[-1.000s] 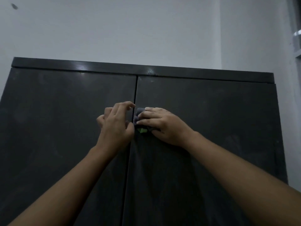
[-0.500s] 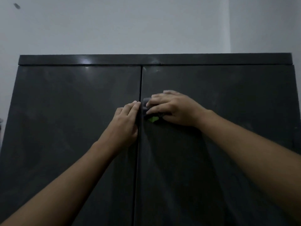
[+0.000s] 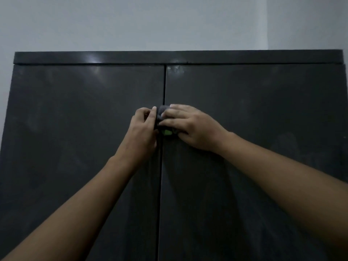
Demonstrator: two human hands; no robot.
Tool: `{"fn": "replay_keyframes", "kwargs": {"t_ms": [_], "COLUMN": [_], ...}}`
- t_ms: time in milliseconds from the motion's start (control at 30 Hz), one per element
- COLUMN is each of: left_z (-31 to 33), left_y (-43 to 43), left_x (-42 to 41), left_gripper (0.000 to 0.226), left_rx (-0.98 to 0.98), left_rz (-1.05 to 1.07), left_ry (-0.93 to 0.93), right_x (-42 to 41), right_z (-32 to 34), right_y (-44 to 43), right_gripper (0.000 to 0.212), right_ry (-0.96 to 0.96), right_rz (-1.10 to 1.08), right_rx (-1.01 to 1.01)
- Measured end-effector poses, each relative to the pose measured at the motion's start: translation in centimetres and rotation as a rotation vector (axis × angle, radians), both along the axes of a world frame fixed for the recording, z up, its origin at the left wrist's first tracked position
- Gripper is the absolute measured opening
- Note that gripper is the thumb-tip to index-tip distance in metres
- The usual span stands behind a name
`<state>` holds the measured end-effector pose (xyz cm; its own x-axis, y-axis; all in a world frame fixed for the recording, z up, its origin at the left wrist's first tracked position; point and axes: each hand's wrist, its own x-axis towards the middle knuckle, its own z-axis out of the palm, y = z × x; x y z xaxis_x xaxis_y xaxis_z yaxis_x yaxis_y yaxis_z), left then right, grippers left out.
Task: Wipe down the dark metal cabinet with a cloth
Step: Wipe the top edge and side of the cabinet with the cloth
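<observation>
Pressing cloth (image 3: 161,112) on cabinet (image 3: 75,129) | right hand (image 3: 190,127) grip flat | left hand (image 3: 141,130) grip: cannot tell

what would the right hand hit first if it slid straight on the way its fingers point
Probably the left hand, almost at once. The right hand lies on the cloth, fingers pointing toward the centre seam of the cabinet, where the left hand's curled fingers sit at the cloth's edge.

1. A plain, pale grey wall (image 3: 131,23) fills the upper part of the view.
2. A second wall face (image 3: 308,21) meets it at a vertical corner on the upper right.
</observation>
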<state>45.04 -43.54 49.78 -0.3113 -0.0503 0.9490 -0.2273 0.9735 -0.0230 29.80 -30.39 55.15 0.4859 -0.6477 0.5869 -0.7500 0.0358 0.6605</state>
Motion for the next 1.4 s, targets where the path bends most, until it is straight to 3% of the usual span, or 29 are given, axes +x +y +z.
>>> {"fn": "replay_keyframes", "kwargs": {"t_ms": [133, 300, 367, 533, 667, 767, 933, 1100, 1167, 1300, 1400], "left_z": [0.2, 0.1, 0.1, 0.0, 0.1, 0.1, 0.3, 0.3, 0.3, 0.4, 0.5], "left_y": [0.0, 0.2, 0.1, -0.7, -1.2, -1.2, -1.0, -1.2, -1.3, -1.3, -1.4], "left_x": [0.7, 0.9, 0.9, 1.0, 1.0, 1.0, 1.3, 1.3, 1.3, 1.5, 1.6], "left_gripper": [0.083, 0.101, 0.101, 0.091, 0.083, 0.084, 0.087, 0.092, 0.09, 0.084, 0.086], "left_rx": [0.03, 0.047, 0.047, 0.015, 0.001, 0.001, 0.008, 0.01, -0.013, -0.038, -0.027], "left_rz": [-0.029, 0.016, 0.027, 0.01, 0.011, -0.001, 0.015, 0.009, 0.032, 0.046, 0.041], "left_ry": [-0.061, -0.147, -0.145, -0.105, -0.102, -0.108, -0.161, -0.172, -0.178, -0.17, -0.184], "right_x": [-0.2, 0.2, 0.5, -0.2, -1.2, -1.5, 0.7, 2.5, 2.8, 2.2, 1.6], "right_z": [2.1, 4.1, 2.6, -2.3, -2.5, -0.2, 4.4, 7.3, 6.9, 6.5, 8.4], "right_y": [1.7, 1.1, -0.2, 0.7, 2.9, 3.5, 1.7, -2.6, -4.1, -3.5, -2.2], "right_gripper": [0.039, 0.046, 0.046, 0.039, 0.041, 0.041, 0.053, 0.054, 0.055, 0.052, 0.054], "right_ry": [0.069, -0.161, -0.181, 0.022, 0.191, 0.144, -0.282, -0.4, -0.356, -0.125, -0.135], "right_rz": [-0.005, 0.073, 0.054, 0.018, -0.072, -0.082, -0.095, -0.047, -0.033, -0.012, -0.072], "right_rx": [0.096, -0.254, -0.294, 0.03, 0.216, 0.085, -0.271, -0.539, -0.497, -0.227, -0.287]}}
